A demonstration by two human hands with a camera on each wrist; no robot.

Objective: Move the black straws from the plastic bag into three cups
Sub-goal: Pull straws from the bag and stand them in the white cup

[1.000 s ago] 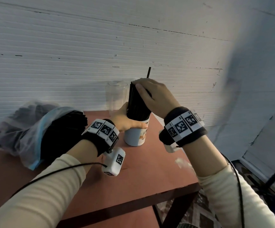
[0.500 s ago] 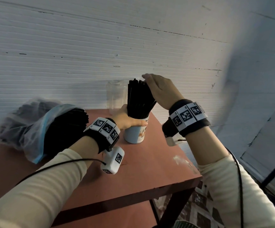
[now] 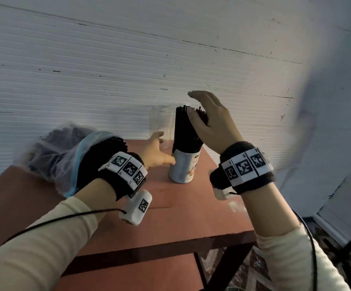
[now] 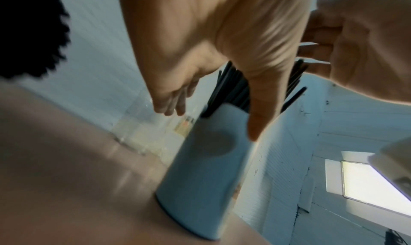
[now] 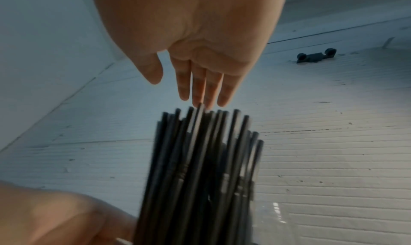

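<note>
A white printed cup (image 3: 182, 171) stands near the table's far right corner, packed with upright black straws (image 3: 187, 131). My right hand (image 3: 195, 103) hovers open over the straw tops, fingers straight and thumb against the bundle's side; the right wrist view shows the fingertips (image 5: 206, 99) just at the straw tips (image 5: 200, 143). My left hand (image 3: 164, 148) is open beside the cup, thumb lying along the cup wall (image 4: 200, 169) and fingers straight past it. An empty clear cup (image 3: 159, 122) stands just behind. A plastic bag (image 3: 65, 148) with more black straws lies on the left.
The reddish-brown table (image 3: 191, 217) ends close to the right of the white cup and at the front edge below my wrists. A white ribbed wall (image 3: 170, 59) rises right behind the cups. Patterned floor shows at the lower right.
My right hand has let go of the straw bundle, opened and risen above the tops; the one straw that stuck up is level now. My left hand has loosened its grip on the cup.
</note>
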